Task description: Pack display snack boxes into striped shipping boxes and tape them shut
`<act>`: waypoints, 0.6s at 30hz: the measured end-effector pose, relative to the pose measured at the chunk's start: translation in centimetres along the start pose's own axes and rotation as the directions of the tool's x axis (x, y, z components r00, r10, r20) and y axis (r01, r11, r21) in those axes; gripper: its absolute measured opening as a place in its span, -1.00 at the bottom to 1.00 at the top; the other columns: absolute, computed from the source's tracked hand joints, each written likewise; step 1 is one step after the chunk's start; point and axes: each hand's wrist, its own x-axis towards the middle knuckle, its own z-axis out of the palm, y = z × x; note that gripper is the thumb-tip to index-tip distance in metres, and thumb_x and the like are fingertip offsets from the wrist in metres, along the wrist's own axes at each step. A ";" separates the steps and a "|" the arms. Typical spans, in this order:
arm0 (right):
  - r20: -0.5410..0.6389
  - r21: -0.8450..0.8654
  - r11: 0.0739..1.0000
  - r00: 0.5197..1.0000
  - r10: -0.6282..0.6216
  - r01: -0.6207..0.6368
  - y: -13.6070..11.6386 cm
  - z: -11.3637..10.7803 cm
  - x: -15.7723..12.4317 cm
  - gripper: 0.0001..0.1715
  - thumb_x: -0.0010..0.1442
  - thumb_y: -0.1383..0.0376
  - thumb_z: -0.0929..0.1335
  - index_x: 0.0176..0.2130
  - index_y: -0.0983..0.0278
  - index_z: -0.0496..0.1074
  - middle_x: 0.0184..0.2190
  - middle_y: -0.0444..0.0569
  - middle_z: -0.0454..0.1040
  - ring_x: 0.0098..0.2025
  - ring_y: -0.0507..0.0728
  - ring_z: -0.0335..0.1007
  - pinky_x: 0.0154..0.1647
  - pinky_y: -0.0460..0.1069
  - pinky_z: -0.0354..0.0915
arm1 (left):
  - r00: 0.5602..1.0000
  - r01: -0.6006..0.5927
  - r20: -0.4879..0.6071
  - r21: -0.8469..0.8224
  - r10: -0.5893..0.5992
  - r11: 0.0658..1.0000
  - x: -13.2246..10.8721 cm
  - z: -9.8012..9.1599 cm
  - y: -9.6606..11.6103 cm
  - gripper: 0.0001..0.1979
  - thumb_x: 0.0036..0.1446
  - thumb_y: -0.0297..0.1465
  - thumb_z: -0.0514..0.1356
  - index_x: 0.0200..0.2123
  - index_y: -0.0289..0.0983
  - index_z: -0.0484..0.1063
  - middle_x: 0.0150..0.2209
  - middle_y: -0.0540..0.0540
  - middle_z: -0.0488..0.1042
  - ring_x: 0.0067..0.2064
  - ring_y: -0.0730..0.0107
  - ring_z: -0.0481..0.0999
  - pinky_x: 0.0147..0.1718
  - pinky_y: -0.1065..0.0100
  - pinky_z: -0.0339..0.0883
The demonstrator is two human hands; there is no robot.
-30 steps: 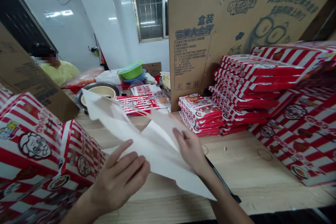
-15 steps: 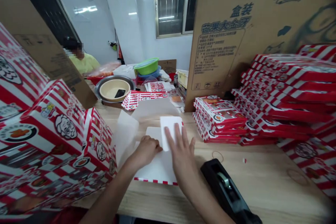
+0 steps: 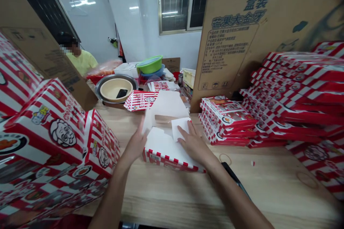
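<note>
A half-folded red-and-white striped paper box point(image 3: 163, 146) lies white side up on the wooden table point(image 3: 268, 189) in front of me. My left hand point(image 3: 137, 143) pushes up its left wall, fingers stretched along the flap. Over on the box's right side, my right hand point(image 3: 194, 144) lies flat with fingers spread, pressing a small white flap point(image 3: 179, 127) down inside it. The lid panel point(image 3: 168, 104) stands open behind.
Stacks of flat striped boxes point(image 3: 223, 120) sit at the right against a big cardboard carton point(image 3: 242, 35). Assembled striped boxes point(image 3: 53, 139) pile up at the left. A black tape dispenser point(image 3: 235, 180) lies beside my right forearm. Basins point(image 3: 115, 88) and a seated person point(image 3: 77, 61) are beyond.
The flat white sheet I held up was laid on the table and its walls were folded up into a box shape. My left hand went from a closed press to lifting the side wall.
</note>
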 end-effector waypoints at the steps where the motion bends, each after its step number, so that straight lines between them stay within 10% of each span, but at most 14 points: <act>1: -0.040 -0.018 0.998 0.998 0.051 -0.052 0.1 0.0 0.2 -0.43 0.18 0.36 0.22 0.18 0.26 0.10 0.26 0.26 -0.21 0.27 0.39 -0.32 0.08 0.35 -0.04 | 0.991 -0.050 0.124 -0.015 0.051 0.999 0.1 0.1 -0.1 -0.34 0.06 -0.62 -0.12 0.25 -0.26 -0.19 0.24 -0.16 0.01 0.23 0.35 0.03 0.16 0.21 0.04; 7: -0.068 0.074 0.984 0.984 0.165 -0.160 3.3 -0.7 3.4 0.09 0.01 0.19 0.37 0.26 0.44 -0.33 0.24 0.40 -0.34 0.26 0.47 -0.40 0.16 0.28 -0.18 | 0.908 -0.167 0.416 0.246 0.051 0.955 -2.9 -0.5 2.1 -0.34 0.01 -0.68 -0.16 0.22 -0.25 -0.02 0.26 -0.13 -0.08 0.26 0.29 -0.08 0.18 0.15 -0.04; 18: -0.009 0.198 0.979 0.999 -0.050 0.050 4.6 1.0 2.9 -0.23 0.07 0.39 0.24 0.23 0.34 -0.08 0.28 0.20 -0.46 0.28 0.20 -0.59 0.24 0.12 -0.27 | 0.985 0.039 0.130 0.465 -0.112 0.884 2.5 1.9 4.5 -0.29 0.08 -0.67 -0.15 0.25 -0.09 -0.28 0.28 -0.27 -0.18 -0.04 0.09 0.43 -0.27 0.20 0.41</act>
